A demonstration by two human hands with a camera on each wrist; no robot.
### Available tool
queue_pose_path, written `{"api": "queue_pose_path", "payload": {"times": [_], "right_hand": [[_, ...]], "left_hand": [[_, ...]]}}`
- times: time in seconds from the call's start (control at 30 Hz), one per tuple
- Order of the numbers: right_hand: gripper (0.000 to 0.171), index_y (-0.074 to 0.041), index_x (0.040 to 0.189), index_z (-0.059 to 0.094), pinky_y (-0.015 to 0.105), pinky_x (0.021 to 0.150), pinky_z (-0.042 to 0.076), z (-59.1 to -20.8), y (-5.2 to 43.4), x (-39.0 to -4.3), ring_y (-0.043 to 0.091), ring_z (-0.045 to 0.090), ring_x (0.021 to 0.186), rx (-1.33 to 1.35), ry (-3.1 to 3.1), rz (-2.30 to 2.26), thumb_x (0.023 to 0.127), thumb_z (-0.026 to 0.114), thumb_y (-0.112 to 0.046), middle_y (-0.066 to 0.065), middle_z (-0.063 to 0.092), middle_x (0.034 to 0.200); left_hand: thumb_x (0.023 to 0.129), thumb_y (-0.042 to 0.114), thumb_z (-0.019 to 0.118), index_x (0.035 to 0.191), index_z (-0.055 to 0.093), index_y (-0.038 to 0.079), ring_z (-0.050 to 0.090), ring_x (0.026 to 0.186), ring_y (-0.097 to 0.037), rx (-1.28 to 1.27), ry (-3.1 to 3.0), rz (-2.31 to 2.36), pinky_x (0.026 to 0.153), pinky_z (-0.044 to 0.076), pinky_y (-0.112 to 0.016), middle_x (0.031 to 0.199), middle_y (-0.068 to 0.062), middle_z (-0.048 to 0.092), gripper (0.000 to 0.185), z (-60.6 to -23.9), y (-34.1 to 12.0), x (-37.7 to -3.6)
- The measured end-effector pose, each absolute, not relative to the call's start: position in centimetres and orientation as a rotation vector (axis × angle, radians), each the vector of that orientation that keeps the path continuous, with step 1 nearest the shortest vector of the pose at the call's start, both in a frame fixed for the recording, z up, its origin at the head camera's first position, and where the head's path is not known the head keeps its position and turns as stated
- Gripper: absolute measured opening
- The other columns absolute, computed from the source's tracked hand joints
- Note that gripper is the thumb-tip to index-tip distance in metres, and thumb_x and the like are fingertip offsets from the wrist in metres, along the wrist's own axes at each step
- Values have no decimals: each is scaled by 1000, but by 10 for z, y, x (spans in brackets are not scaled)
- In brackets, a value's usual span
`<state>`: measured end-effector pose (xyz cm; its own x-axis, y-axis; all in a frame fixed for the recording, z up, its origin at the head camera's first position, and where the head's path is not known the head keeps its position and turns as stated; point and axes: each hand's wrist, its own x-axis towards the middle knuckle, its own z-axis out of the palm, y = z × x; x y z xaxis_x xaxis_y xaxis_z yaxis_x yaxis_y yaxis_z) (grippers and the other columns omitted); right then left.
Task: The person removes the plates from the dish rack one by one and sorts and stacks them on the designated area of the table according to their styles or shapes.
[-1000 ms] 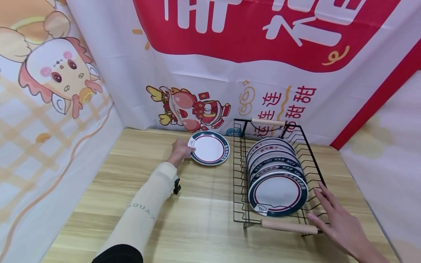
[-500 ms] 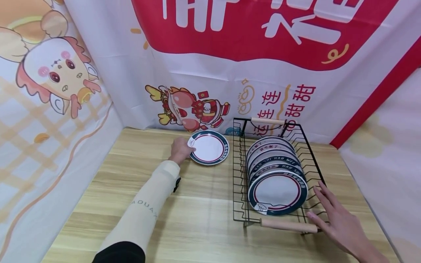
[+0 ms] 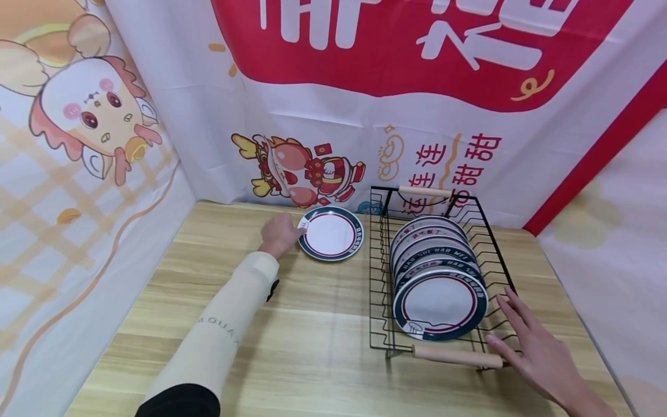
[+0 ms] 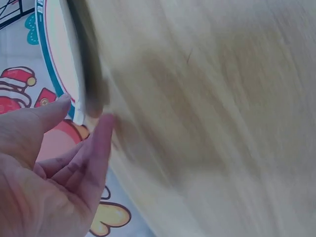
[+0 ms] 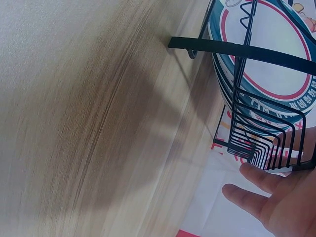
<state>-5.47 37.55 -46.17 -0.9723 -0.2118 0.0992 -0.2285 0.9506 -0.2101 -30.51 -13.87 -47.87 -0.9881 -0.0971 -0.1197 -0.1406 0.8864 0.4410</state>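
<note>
A white plate (image 3: 332, 234) with a dark teal rim and red ring lies on the table at the back. My left hand (image 3: 280, 234) is at its left edge, thumb tip right by the rim. In the left wrist view, the thumb and the loosely extended fingers (image 4: 104, 133) stand apart around the plate's edge without pinching it. To the right, several similar plates (image 3: 440, 301) stand leaning in a row in a black wire rack (image 5: 217, 47). My right hand (image 3: 542, 353), its fingers spread, rests along the rack's right side near the front corner.
The rack has pale wooden handles, the front one (image 3: 458, 356) nearest me and the other (image 3: 424, 191) at the back. Printed cloth (image 3: 323, 121) hangs close behind the wood-grain table (image 3: 312, 347), with more cloth at the left and right sides.
My left hand has drawn slightly left, its thumb coming back from over the rim to the edge. The plate stays put, and so does my right hand at the rack.
</note>
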Motion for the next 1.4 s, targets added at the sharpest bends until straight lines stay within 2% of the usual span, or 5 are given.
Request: {"api": "queue_pose_path", "payload": {"times": [0.33, 0.53, 0.73, 1.0, 1.4], "right_hand": [[87, -4, 164, 35, 61, 58, 55, -461, 376, -55, 58, 60, 122, 332, -3041, 340, 98, 72, -48, 19, 22, 173], [87, -5, 164, 36, 64, 59, 54, -463, 375, -56, 58, 60, 122, 340, -3012, 356, 97, 73, -47, 18, 24, 172], [85, -3, 162, 38, 59, 57, 54, -463, 376, -53, 57, 61, 119, 343, -2998, 362, 97, 73, -46, 19, 25, 172], [85, -6, 163, 37, 51, 52, 51, -464, 377, -53, 56, 64, 117, 351, -2997, 357, 97, 73, -46, 17, 24, 173], [83, -3, 160, 41, 60, 57, 54, -465, 377, -54, 58, 61, 120, 334, -3013, 375, 97, 73, -46, 20, 27, 170]], "left_hand": [[101, 46, 71, 94, 71, 9, 62, 66, -28, -14, 3177, 621, 56, 44, -37, 65, -6, 57, 39, -439, -109, -297], [99, 49, 73, 128, 75, 13, 71, 79, -29, 203, 3202, 615, 71, 58, -43, 88, -8, 76, 47, -409, -78, -287], [101, 49, 70, 123, 77, 15, 65, 69, -18, 561, 3167, 667, 53, 50, -32, 93, -2, 76, 41, -385, -39, -258], [102, 46, 71, 115, 78, 17, 63, 73, -8, 949, 3038, 688, 59, 50, -24, 91, 6, 74, 32, -353, 12, -209], [100, 39, 75, 123, 76, 17, 66, 85, -3, 1266, 2844, 551, 64, 50, -16, 109, 6, 77, 32, -349, 53, -175]]}}
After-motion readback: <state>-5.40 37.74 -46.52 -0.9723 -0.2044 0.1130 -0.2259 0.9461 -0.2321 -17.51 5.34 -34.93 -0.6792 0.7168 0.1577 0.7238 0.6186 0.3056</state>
